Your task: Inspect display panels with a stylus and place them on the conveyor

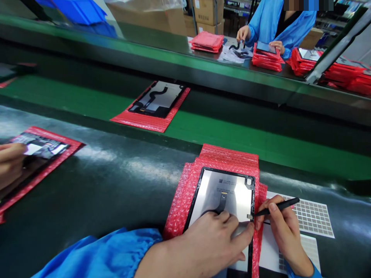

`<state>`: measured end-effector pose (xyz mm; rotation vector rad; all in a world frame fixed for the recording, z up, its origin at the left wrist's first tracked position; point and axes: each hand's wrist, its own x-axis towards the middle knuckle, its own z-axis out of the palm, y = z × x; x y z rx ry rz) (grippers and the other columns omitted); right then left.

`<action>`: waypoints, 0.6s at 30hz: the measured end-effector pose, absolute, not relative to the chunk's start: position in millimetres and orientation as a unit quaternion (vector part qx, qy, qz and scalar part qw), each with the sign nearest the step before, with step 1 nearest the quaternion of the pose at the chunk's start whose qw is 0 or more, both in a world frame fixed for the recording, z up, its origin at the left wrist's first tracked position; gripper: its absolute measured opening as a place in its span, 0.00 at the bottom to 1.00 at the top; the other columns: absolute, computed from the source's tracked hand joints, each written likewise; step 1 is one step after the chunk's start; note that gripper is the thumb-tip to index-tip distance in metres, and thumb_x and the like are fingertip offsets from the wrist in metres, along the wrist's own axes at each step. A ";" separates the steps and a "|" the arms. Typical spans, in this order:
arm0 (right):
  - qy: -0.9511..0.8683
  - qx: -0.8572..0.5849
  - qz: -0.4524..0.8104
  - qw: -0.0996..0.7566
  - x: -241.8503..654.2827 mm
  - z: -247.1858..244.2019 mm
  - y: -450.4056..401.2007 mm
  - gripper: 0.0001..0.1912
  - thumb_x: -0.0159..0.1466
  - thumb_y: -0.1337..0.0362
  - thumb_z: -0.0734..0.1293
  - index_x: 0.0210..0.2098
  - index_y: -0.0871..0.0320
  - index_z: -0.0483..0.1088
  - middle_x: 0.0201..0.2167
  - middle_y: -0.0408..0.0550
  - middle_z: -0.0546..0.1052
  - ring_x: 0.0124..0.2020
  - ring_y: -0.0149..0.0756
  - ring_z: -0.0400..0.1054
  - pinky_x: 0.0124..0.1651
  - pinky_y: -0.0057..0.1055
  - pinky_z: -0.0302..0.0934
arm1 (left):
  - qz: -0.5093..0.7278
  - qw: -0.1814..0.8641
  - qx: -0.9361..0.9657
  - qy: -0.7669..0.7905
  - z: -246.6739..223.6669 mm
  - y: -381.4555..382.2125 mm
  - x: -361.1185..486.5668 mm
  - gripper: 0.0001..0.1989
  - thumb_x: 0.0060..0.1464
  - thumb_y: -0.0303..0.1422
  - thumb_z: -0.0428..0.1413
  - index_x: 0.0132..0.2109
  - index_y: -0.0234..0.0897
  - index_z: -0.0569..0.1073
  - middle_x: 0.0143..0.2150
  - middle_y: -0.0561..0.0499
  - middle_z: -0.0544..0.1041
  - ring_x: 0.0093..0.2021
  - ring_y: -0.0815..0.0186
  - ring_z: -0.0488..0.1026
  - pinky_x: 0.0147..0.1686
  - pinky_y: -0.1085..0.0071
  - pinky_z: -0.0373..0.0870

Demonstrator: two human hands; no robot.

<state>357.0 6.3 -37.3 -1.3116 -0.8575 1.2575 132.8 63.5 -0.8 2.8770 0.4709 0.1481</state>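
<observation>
A tablet display panel (237, 193) with a silver back, black frame and dark flex cable lies on a stack of red bubble-wrap pouches (181, 197). My left hand (199, 239) rests across its lower part, index finger stretched to the right edge and other fingers bent on the surface; it holds nothing that I can see. Pinched in my right hand (285, 227) are black tweezers (278, 206), their tip at the panel's right edge. At that tip sits a small pale sticker (249, 217); whether the tweezers still grip it I cannot make out.
Sheets of small square stickers (317, 218) lie right of the panel. Another panel (159, 98) sits on a red pouch on the green conveyor belt (232, 131). At left, another person's hand (11, 164) works over a panel. Across the belt, a blue-sleeved co-worker (266, 25) handles pouches and panels.
</observation>
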 end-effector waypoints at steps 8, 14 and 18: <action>-0.367 -0.548 0.535 0.529 358.7 -40.6 5.3 0.17 0.76 0.49 0.66 0.37 0.52 0.76 0.26 0.46 0.81 0.28 0.42 0.76 0.33 0.36 0.70 | 0.039 0.129 0.977 0.163 -1.2 63.4 131.8 0.35 0.67 0.46 0.63 0.71 0.31 0.62 0.46 0.46 0.80 0.38 0.58 0.78 0.31 0.61 0.76; -0.362 -0.550 0.534 0.531 359.7 -42.6 5.2 0.16 0.75 0.50 0.67 0.36 0.52 0.76 0.26 0.45 0.79 0.25 0.39 0.74 0.32 0.35 0.70 | 0.009 0.138 0.977 0.164 -2.2 65.4 132.7 0.38 0.68 0.47 0.61 0.73 0.26 0.60 0.49 0.42 0.82 0.42 0.53 0.81 0.35 0.59 0.80; -0.368 -0.581 0.508 0.519 367.1 -43.3 -3.7 0.16 0.74 0.49 0.68 0.35 0.50 0.76 0.25 0.47 0.79 0.26 0.43 0.74 0.33 0.38 0.71 | 0.015 0.126 0.981 0.146 9.9 66.1 136.6 0.35 0.72 0.47 0.55 0.72 0.24 0.61 0.49 0.41 0.82 0.42 0.55 0.81 0.35 0.60 0.79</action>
